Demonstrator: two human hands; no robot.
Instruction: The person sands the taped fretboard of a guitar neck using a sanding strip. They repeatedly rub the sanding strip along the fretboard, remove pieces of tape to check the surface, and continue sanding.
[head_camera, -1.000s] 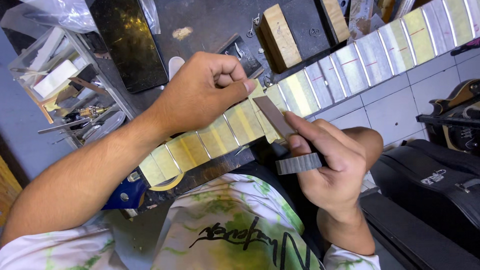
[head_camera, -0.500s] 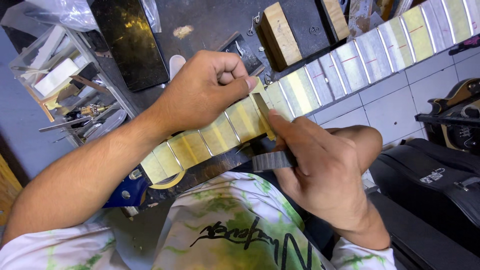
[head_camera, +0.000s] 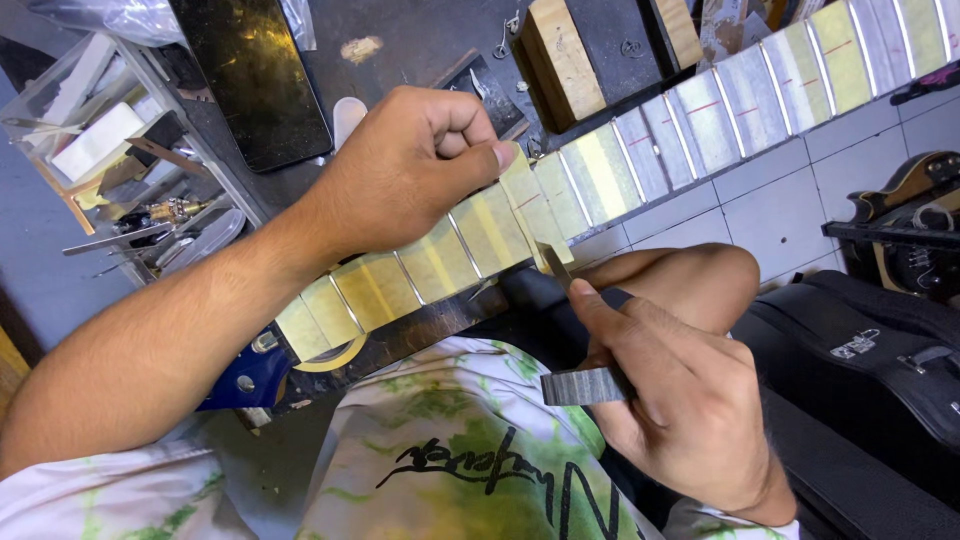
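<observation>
A guitar neck (head_camera: 690, 120) runs from lower left to upper right, its fretboard covered in yellowish masking tape between the metal frets. My left hand (head_camera: 400, 170) rests on the neck, thumb and fingers pinching a strip of tape (head_camera: 527, 195) at one fret. My right hand (head_camera: 690, 410) holds a thin flat blade tool with a grey block handle (head_camera: 585, 386). The blade tip (head_camera: 555, 262) touches the near edge of the fretboard just below the pinched strip.
Two wooden blocks (head_camera: 560, 60) sit on the dark bench behind the neck. A clear box of small tools (head_camera: 110, 160) and a black slab (head_camera: 255, 80) lie at upper left. A black guitar case (head_camera: 880, 400) and another guitar (head_camera: 910, 220) are on the white tiles at right.
My right hand has drawn back toward me and tilted the tool, so only its tip meets the fretboard edge instead of lying across it. My left hand has stayed in place.
</observation>
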